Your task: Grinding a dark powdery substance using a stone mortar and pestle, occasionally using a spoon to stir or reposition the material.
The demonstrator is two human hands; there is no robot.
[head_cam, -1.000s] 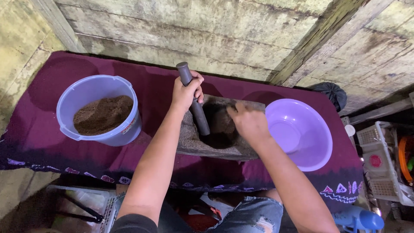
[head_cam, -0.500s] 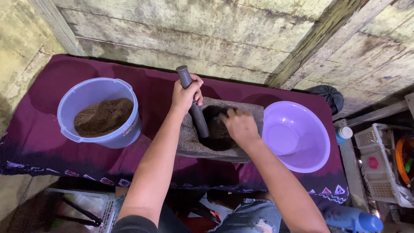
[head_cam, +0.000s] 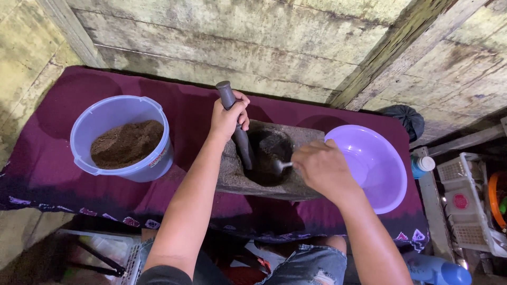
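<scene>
A grey stone mortar [head_cam: 232, 174] sits in the middle of a table under a purple cloth [head_cam: 195, 113]. My left hand [head_cam: 228, 117] grips a dark stone pestle [head_cam: 236, 129] that leans into the bowl. My right hand [head_cam: 322, 169] holds a metal spoon [head_cam: 281, 166] whose tip dips into the dark ground stuff in the mortar's hollow. A pale blue bucket [head_cam: 124, 138] of brown powder stands to the left. An empty lilac basin [head_cam: 372, 166] stands to the right, partly behind my right hand.
A rough concrete wall with a slanted wooden beam runs behind the table. A black bag [head_cam: 406, 119] lies at the far right corner. White crates [head_cam: 467, 200] and a blue-capped bottle [head_cam: 422, 164] stand right of the table. My knees in denim shorts show below.
My right hand lifted off the mortar's rim and now holds a spoon in the hollow. The left hand keeps its grip on the pestle, nearly still.
</scene>
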